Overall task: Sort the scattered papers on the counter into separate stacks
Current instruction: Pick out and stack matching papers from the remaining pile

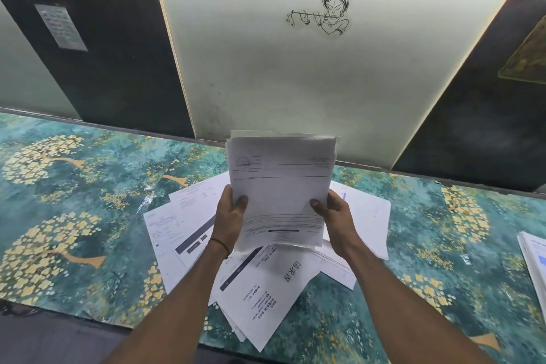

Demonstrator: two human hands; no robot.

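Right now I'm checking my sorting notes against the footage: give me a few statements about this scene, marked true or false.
1. The left hand and right hand both grip one sheaf of papers, raised above the counter. True.
2. The counter is plain white. False: it is teal with golden trees.
3. Scattered papers lie on the counter below the sheaf. True.
4. Nothing lies at the counter's right edge. False: a separate stack lies there.
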